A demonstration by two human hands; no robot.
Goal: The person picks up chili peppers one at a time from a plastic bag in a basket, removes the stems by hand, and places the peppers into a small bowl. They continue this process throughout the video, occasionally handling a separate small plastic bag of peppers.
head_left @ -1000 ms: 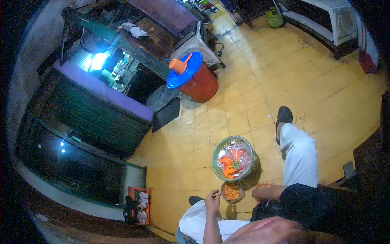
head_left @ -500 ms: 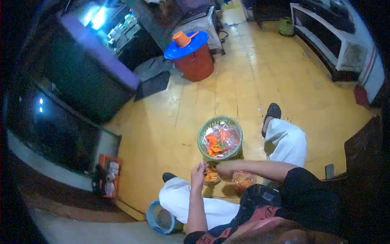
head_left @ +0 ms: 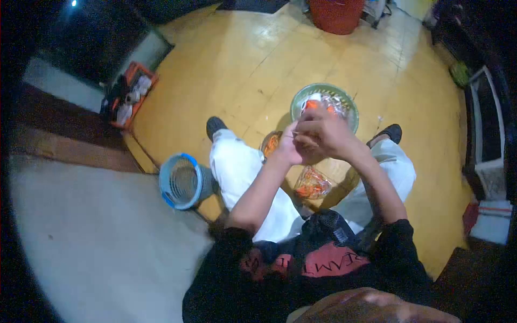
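Observation:
My left hand (head_left: pixel 290 146) and my right hand (head_left: pixel 325 133) meet in front of me, fingers closed and pressed together. What they pinch between them is hidden. Just beyond is a round green basket (head_left: pixel 353 114) holding clear plastic and bright orange pieces, partly covered by my right hand. A bowl (head_left: pixel 270 144) of thin orange strips, perhaps shredded carrot, shows partly behind my left wrist. On the floor below my hands lies a clear plastic bag (head_left: pixel 313 184) of similar orange strips.
A blue-grey plastic basket (head_left: pixel 184 182) stands by my left knee. Further left is an orange crate (head_left: pixel 133 96) with assorted items. A red bucket (head_left: pixel 337 16) stands ahead on the yellow tiled floor (head_left: pixel 237 70). A green gas cylinder (head_left: pixel 459 74) is at the right.
My view has tilted down and turned left. My right hand has come up from beside the bowl to meet my left hand, and both are now raised above the bowl and bag.

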